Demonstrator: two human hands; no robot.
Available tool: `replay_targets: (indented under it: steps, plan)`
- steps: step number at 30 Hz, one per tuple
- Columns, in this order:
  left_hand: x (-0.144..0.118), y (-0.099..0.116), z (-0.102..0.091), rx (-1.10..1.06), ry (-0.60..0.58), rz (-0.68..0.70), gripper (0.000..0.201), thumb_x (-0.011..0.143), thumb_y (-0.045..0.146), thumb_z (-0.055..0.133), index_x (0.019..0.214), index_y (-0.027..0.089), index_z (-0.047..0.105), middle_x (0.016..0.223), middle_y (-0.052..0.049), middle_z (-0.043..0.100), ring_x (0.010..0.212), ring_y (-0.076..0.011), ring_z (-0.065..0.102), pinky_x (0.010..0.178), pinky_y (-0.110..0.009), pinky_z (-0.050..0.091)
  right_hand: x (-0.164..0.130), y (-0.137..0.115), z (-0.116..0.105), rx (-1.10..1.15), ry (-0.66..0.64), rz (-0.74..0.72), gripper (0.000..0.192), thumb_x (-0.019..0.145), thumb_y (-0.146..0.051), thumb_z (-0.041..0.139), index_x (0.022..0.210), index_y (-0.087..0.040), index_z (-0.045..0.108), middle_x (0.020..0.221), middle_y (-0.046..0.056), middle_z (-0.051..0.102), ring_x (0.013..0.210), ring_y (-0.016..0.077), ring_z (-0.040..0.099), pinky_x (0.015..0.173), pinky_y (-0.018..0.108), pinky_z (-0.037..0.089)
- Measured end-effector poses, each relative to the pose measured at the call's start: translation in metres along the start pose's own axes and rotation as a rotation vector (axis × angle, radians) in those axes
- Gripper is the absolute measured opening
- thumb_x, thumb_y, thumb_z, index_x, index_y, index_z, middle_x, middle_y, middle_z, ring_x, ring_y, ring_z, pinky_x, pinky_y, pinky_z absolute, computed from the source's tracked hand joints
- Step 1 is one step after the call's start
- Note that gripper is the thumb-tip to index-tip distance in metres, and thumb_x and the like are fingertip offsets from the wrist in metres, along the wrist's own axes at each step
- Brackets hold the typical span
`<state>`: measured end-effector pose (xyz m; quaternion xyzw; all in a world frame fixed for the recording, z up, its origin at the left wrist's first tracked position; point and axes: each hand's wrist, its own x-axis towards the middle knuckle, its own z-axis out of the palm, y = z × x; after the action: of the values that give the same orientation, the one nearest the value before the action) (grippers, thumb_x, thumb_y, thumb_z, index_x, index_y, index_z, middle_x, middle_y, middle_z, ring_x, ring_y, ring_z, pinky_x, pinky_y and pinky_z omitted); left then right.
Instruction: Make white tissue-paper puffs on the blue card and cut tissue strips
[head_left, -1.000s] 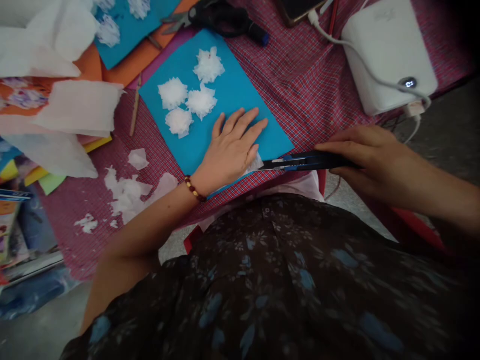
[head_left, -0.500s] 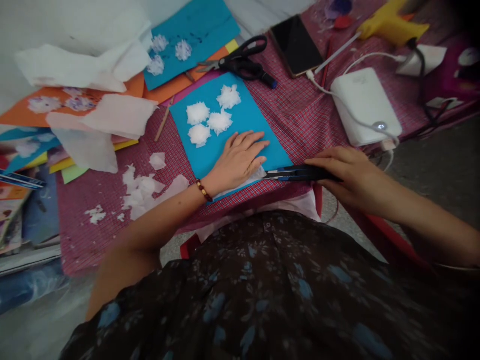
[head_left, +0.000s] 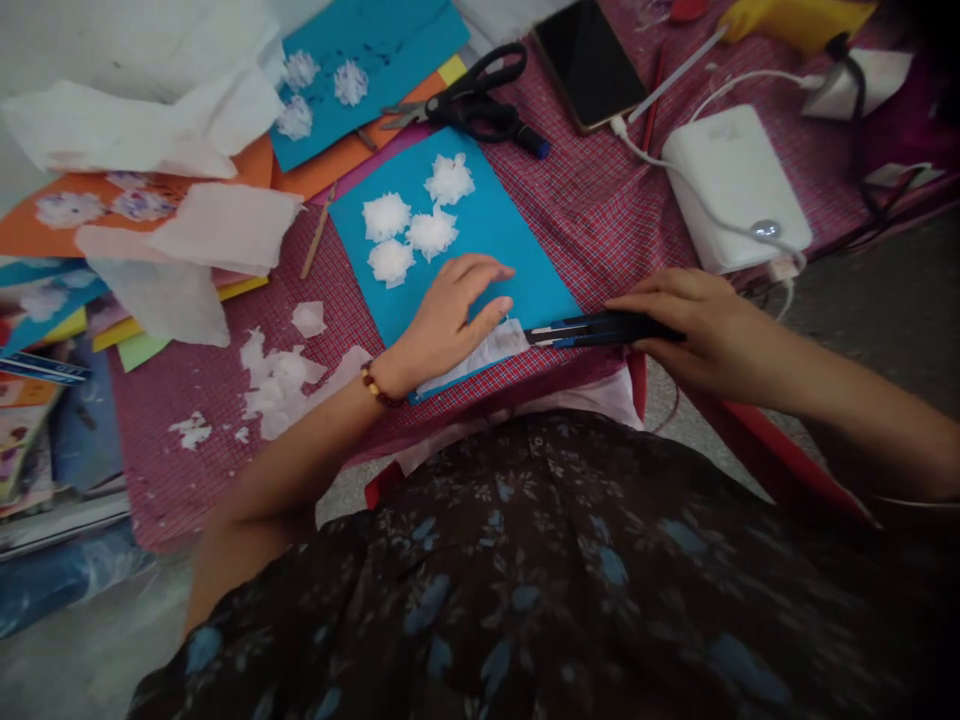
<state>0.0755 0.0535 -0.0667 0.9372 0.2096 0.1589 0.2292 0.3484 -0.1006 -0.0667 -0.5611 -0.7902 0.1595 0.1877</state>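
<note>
At the near right edge of a blue paper sheet (head_left: pixel 517 255), my right hand (head_left: pixel 686 318) holds what looks like a black-and-blue stapler (head_left: pixel 600 328). Its metal tip meets the end of a folded white tissue strip (head_left: pixel 501 345). Over the strip's left part is my left hand (head_left: pixel 450 325), with fingers apart and thumb slightly raised; it hides some of the strip. Several white tissue puffs (head_left: pixel 433 232) sit on the sheet beyond that hand.
Scissors (head_left: pixel 480 105) and a phone (head_left: pixel 589 65) lie behind the sheet. A white power bank (head_left: pixel 735 190) with cables is at right, a yellow glue gun (head_left: pixel 799 22) behind it. Torn tissue scraps (head_left: pixel 281 380) and coloured papers (head_left: pixel 225 160) spread on the left.
My left hand has lifted and drawn back leftwards, its fingers curling, so more of the tissue strip shows. My right hand keeps its grip on the stapler at the strip's end.
</note>
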Motion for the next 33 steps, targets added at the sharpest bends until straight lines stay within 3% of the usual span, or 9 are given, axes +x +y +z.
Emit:
replay_targets:
  steps: [3, 6, 10, 13, 18, 22, 25, 29, 33]
  plan:
    - [-0.023, 0.008, -0.014, 0.051, 0.011, 0.048, 0.026, 0.098, 0.039, 0.050, 0.099, 0.017, 0.064, 0.098, -0.009, 0.067, 0.096, -0.0205, 0.062, 0.088, -0.035, 0.049, -0.002, 0.002, 0.001, 0.000, 0.006, 0.006, 0.042, 0.092, -0.022, 0.052, 0.134, -0.026, 0.057, 0.119, 0.014, 0.062, 0.104, 0.0313, 0.060, 0.092, 0.050, 0.049]
    - [-0.051, 0.020, -0.016, 0.200, -0.043, 0.110, 0.020, 0.098, 0.029, 0.050, 0.093, 0.017, 0.065, 0.093, -0.008, 0.067, 0.088, -0.0202, 0.060, 0.082, -0.035, 0.050, -0.002, 0.004, 0.003, 0.002, 0.035, -0.037, 0.041, 0.092, -0.021, 0.054, 0.133, -0.021, 0.057, 0.117, 0.015, 0.062, 0.103, 0.0311, 0.061, 0.090, 0.050, 0.050]
    - [-0.079, 0.037, -0.004, 0.373, -0.140, 0.049, 0.028, 0.100, 0.028, 0.045, 0.111, 0.013, 0.065, 0.107, -0.013, 0.067, 0.096, -0.0243, 0.060, 0.086, -0.039, 0.049, -0.002, 0.003, 0.003, -0.007, 0.016, -0.046, 0.040, 0.092, -0.020, 0.054, 0.132, -0.018, 0.058, 0.118, 0.016, 0.062, 0.103, 0.0309, 0.060, 0.091, 0.050, 0.050]
    - [-0.089, 0.045, 0.006, 0.413, -0.143, -0.016, 0.039, 0.100, 0.032, 0.045, 0.129, 0.010, 0.058, 0.118, -0.017, 0.065, 0.107, -0.0287, 0.058, 0.094, -0.043, 0.047, -0.001, 0.001, 0.002, -0.012, -0.003, -0.042, 0.038, 0.092, -0.020, 0.054, 0.130, -0.014, 0.059, 0.117, 0.018, 0.063, 0.104, 0.0318, 0.060, 0.090, 0.050, 0.049]
    - [-0.091, 0.049, 0.015, 0.373, -0.089, -0.150, 0.054, 0.098, 0.043, 0.046, 0.142, 0.011, 0.048, 0.124, -0.019, 0.062, 0.109, -0.0319, 0.054, 0.093, -0.047, 0.045, 0.003, -0.003, 0.001, 0.019, -0.008, -0.059, 0.042, 0.092, -0.020, 0.053, 0.133, -0.021, 0.058, 0.118, 0.015, 0.063, 0.106, 0.0307, 0.061, 0.092, 0.049, 0.048]
    - [-0.085, 0.048, 0.015, 0.300, -0.112, -0.221, 0.058, 0.098, 0.047, 0.043, 0.140, 0.008, 0.051, 0.122, -0.019, 0.060, 0.108, -0.0326, 0.051, 0.094, -0.048, 0.042, 0.008, -0.004, 0.001, 0.015, -0.056, -0.023, 0.046, 0.092, -0.020, 0.051, 0.136, -0.031, 0.053, 0.122, 0.012, 0.062, 0.110, 0.0314, 0.059, 0.093, 0.052, 0.048]
    - [-0.079, 0.048, 0.011, 0.255, -0.122, -0.223, 0.056, 0.099, 0.048, 0.042, 0.137, 0.008, 0.054, 0.119, -0.019, 0.059, 0.108, -0.0317, 0.051, 0.096, -0.048, 0.042, 0.010, -0.002, 0.000, -0.001, -0.042, -0.040, 0.043, 0.091, -0.020, 0.053, 0.134, -0.027, 0.055, 0.121, 0.013, 0.062, 0.109, 0.0323, 0.060, 0.092, 0.053, 0.048]
    - [-0.073, 0.046, -0.003, 0.082, -0.085, -0.228, 0.045, 0.100, 0.039, 0.043, 0.134, 0.011, 0.055, 0.114, -0.014, 0.060, 0.101, -0.0239, 0.056, 0.090, -0.040, 0.049, 0.010, 0.001, -0.004, -0.014, -0.019, -0.043, 0.041, 0.090, -0.017, 0.055, 0.130, -0.019, 0.058, 0.119, 0.016, 0.063, 0.107, 0.0320, 0.060, 0.092, 0.050, 0.048]
    - [-0.068, 0.045, -0.012, 0.028, -0.047, -0.208, 0.023, 0.098, 0.027, 0.049, 0.114, 0.016, 0.061, 0.111, -0.010, 0.061, 0.093, -0.0181, 0.061, 0.083, -0.032, 0.054, 0.008, 0.002, -0.004, 0.013, -0.002, -0.049, 0.040, 0.089, -0.017, 0.055, 0.129, -0.021, 0.059, 0.118, 0.015, 0.064, 0.106, 0.0319, 0.061, 0.090, 0.050, 0.047]
